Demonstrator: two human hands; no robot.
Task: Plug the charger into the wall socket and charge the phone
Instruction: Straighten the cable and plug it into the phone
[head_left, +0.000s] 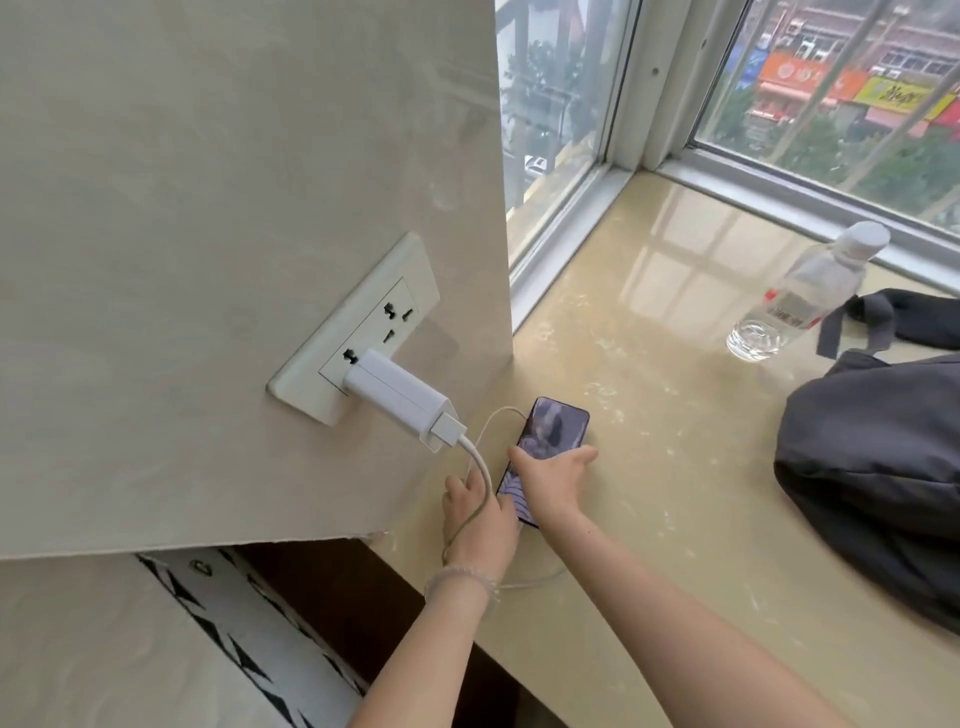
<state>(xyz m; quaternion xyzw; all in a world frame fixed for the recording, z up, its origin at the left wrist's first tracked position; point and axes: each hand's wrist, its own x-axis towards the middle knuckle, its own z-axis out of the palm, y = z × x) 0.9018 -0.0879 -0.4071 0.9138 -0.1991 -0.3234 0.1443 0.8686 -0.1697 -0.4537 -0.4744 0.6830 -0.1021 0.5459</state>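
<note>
A white charger (397, 397) sits plugged into the lower outlet of the wall socket (358, 332). Its white cable (480, 467) loops down toward the phone (553, 431), which lies screen up and lit on the beige sill (649, 415) near the wall. My right hand (553, 480) lies over the phone's near half, fingers around its edges. My left hand (480, 519), with a bead bracelet on the wrist, is at the phone's near left corner, where the cable runs across it. The phone's charging port is hidden under my hands.
A clear water bottle (805, 296) stands at the right by the window frame (566, 228). A dark grey bag (883, 467) fills the right side of the sill. The sill's front edge drops off below my left forearm.
</note>
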